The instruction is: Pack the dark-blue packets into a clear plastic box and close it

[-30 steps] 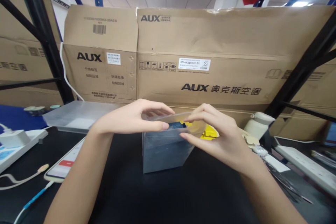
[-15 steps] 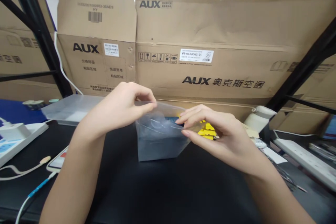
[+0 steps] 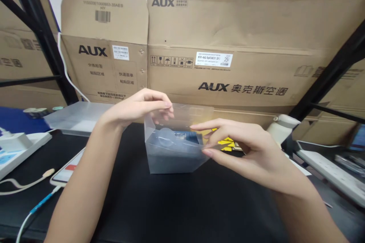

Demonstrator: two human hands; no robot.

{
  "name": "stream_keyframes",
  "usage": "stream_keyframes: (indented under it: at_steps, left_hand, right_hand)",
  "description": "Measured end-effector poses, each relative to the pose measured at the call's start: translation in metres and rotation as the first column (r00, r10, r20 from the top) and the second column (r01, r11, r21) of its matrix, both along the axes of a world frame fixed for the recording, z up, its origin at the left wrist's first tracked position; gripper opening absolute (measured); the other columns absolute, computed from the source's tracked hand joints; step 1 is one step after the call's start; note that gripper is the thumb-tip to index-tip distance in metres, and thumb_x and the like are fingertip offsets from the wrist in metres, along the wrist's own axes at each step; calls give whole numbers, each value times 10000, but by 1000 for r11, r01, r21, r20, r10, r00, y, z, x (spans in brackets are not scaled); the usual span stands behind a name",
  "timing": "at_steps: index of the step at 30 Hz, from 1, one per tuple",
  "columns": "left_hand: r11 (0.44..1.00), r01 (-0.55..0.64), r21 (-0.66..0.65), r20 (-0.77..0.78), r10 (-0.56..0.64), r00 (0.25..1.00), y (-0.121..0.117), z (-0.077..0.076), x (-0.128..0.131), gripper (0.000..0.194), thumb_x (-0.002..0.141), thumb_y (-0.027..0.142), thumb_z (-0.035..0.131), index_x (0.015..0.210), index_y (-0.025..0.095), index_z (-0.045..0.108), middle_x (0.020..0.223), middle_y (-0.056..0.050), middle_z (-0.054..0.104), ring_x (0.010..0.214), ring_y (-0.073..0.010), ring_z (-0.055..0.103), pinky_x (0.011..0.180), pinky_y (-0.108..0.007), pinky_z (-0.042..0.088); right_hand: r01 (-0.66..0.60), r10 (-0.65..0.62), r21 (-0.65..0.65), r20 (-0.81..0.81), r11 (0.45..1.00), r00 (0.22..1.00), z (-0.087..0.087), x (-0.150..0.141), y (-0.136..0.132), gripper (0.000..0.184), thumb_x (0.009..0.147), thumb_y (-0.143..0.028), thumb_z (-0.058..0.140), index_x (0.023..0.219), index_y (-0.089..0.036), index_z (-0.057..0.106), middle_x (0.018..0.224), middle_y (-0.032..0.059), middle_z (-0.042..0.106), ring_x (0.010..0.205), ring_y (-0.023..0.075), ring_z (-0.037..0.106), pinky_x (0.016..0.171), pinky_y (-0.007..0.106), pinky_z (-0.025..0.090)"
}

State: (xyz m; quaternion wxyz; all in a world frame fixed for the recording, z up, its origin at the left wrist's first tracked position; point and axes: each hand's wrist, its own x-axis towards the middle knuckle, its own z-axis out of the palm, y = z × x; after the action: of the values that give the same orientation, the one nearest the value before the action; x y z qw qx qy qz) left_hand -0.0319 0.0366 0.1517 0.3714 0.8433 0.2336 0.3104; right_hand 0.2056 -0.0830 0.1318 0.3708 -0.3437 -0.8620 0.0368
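Observation:
A translucent plastic box (image 3: 171, 163) stands upright on the black table, its top open and its clear lid panel (image 3: 196, 112) raised at the back. Through the opening shows a dark blue item (image 3: 182, 135) with small pale print; I cannot make out its kind. At the box's upper left corner, my left hand (image 3: 148, 106) is closed, its bent fingers against the plastic edge. My right hand (image 3: 242, 144) pinches the right side flap between thumb and fingers, with the index finger stretched over the opening.
Large cardboard cartons (image 3: 245, 38) stand behind the table. To the left are a flat translucent tray (image 3: 76, 117), a power strip (image 3: 37, 146) and a phone (image 3: 67, 171) on a cable. Yellow pieces (image 3: 226, 144), a pale bottle (image 3: 282, 129) and another power strip (image 3: 333, 174) lie rightward.
The lid panel has come up and back, so the box top is wider open and the blue item shows more. My right hand has shifted slightly right with the flap.

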Motion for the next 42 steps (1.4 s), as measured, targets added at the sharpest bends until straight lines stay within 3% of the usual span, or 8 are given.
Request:
stream_keyframes:
  at_steps: [4, 11, 18, 21, 24, 32, 37, 42]
  left_hand:
    - [976, -102, 193, -29, 110, 994, -10, -2, 8, 312, 875, 425, 511, 827, 147, 644, 793, -59, 707, 681, -148, 659, 564, -231, 519]
    - [798, -238, 553, 104, 218, 970, -27, -9, 21, 332, 809, 502, 595, 716, 188, 544, 598, 29, 588, 534, -98, 544, 520, -208, 421]
    - [425, -409, 807, 261, 364, 894, -17, -24, 31, 431, 830, 574, 530, 595, 213, 502, 473, 30, 428, 485, -114, 473, 499, -241, 346]
    - [359, -388, 849, 253, 368, 895, -18, -26, 34, 465, 838, 600, 496, 572, 219, 510, 462, 21, 416, 476, -122, 465, 492, -256, 333]
    - [382, -346, 857, 216, 343, 914, -24, -23, 34, 503, 832, 623, 488, 532, 219, 486, 451, 16, 411, 468, -122, 454, 481, -269, 324]
    - [586, -289, 757, 137, 291, 947, -33, -21, 37, 517, 826, 628, 493, 510, 221, 460, 471, -2, 462, 556, -147, 544, 496, -280, 365]
    - [688, -326, 649, 198, 261, 945, -18, -22, 35, 373, 795, 532, 597, 601, 215, 558, 569, 1, 591, 608, -137, 587, 549, -249, 428]
    - [877, -149, 457, 89, 122, 989, -9, -17, 28, 211, 753, 382, 675, 808, 178, 664, 813, -26, 705, 711, -147, 643, 595, -233, 481]
  right_hand:
    - [-17, 15, -62, -42, 998, 999, 0, -1, -1, 47, 821, -172, 661, 831, -207, 632, 1005, 56, 724, 952, 200, 685, 826, 282, 526]
    - [-263, 287, -204, 95, 943, 953, 11, 4, -2, 57, 829, -152, 648, 814, -192, 686, 1084, 84, 702, 872, 171, 686, 814, 291, 542]
    - [-353, 397, -275, 125, 894, 909, 18, 9, -2, 121, 835, -151, 642, 819, -230, 730, 1097, 65, 698, 962, 192, 676, 890, 331, 529]
    - [-362, 418, -321, 127, 875, 899, 18, 11, -2, 133, 837, -154, 639, 817, -241, 738, 1063, 62, 709, 932, 189, 689, 870, 317, 541]
    - [-366, 432, -350, 133, 862, 892, 20, 14, -2, 137, 835, -152, 642, 828, -242, 744, 1051, 61, 715, 927, 188, 691, 866, 309, 544]
    - [-399, 470, -400, 95, 825, 878, 22, 19, -2, 159, 827, -142, 658, 851, -266, 754, 926, 37, 745, 835, 184, 707, 828, 329, 562]
    - [-222, 190, -156, -195, 963, 962, 9, 26, 16, 102, 776, -179, 722, 838, -252, 758, 812, 31, 749, 795, 210, 709, 778, 369, 590]
    - [-33, -12, -166, -264, 986, 965, 1, 29, 31, 97, 785, -244, 720, 877, -252, 751, 903, 23, 752, 910, 216, 704, 785, 347, 603]
